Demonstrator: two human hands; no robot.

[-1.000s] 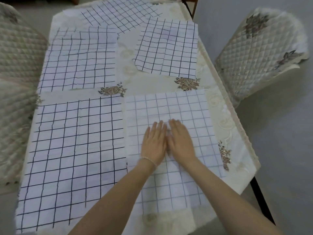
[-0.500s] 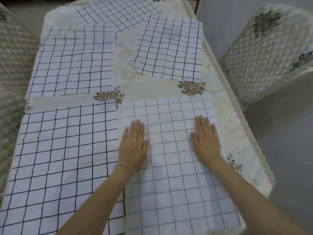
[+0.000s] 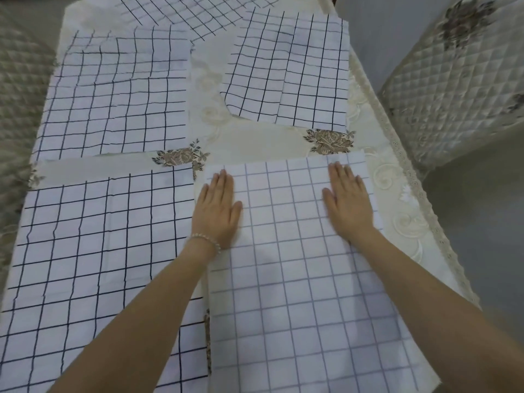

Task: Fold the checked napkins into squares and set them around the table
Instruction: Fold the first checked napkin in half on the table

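A person's 2 bare hands are lying flat, palms down and fingers together, on a pale-lined checked napkin that is sitting on a cream tablecloth at the near right of the table. The left hand, wearing a beaded bracelet at the wrist, is pressing the napkin's far left corner; the right hand is pressing near its far right corner. Neither hand is gripping anything. Just left of this napkin, a dark-lined checked napkin is lying flat. Beyond that one, a second dark-lined napkin is lying flat, and beyond the pale napkin a folded napkin is resting. A fifth napkin is showing at the far edge. A quilted chair back is standing to the right of the table
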